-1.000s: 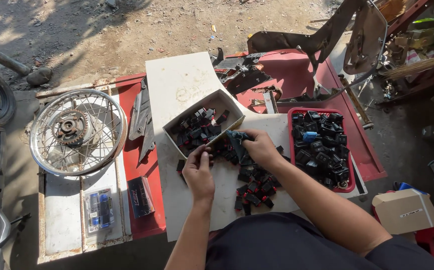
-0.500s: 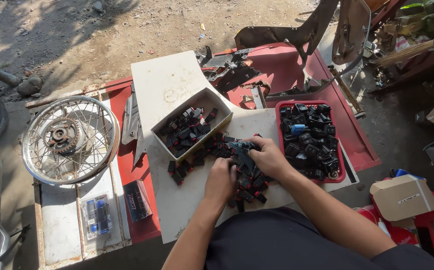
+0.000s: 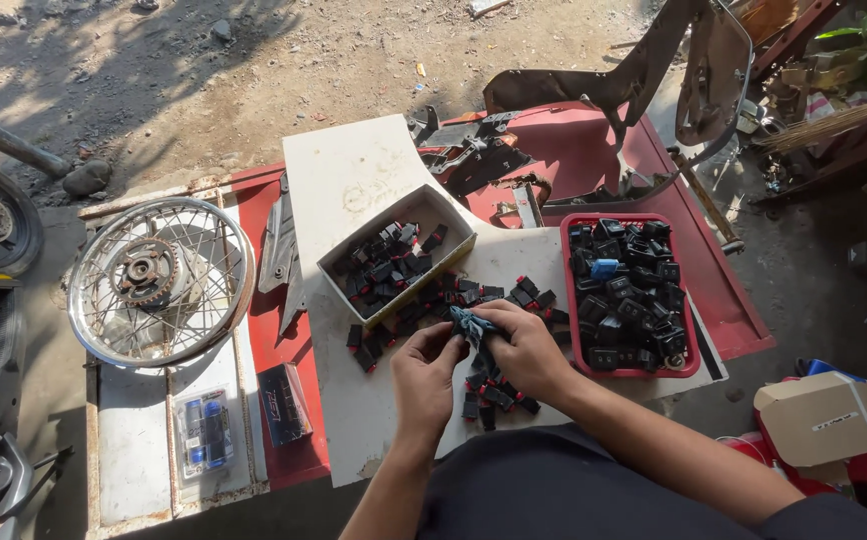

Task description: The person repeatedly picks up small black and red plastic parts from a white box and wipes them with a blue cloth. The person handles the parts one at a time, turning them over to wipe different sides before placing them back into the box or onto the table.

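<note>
A: Item in hand?

B: A small blue-grey cloth rag (image 3: 474, 328), lower centre of the frame. The right hand (image 3: 522, 350) is curled closed over it from the right. The left hand (image 3: 426, 375) has its fingers bent, with the fingertips pinching at the rag's lower part. Whether a small part sits inside the rag cannot be told.

A: What lies under the hands?

B: A loose pile of small black plastic switch parts with red marks (image 3: 434, 315), spread on a white flat panel (image 3: 354, 180) that serves as the bench top.

A: Containers?

B: Two. An open white cardboard box (image 3: 451, 214), just above the hands at centre frame, holds more of the same black parts. A red rectangular plastic tray (image 3: 566, 290), right of centre, is full of black parts and one blue one (image 3: 605, 268).

A: Surroundings?

B: A spoked chrome motorcycle wheel (image 3: 159, 282) lies at left of the frame. A clear blister pack with two blue items (image 3: 204, 435) sits at lower left. A closed brown cardboard box (image 3: 822, 418) stands at lower right. A red metal sheet (image 3: 724, 290) lies beneath the panel.
</note>
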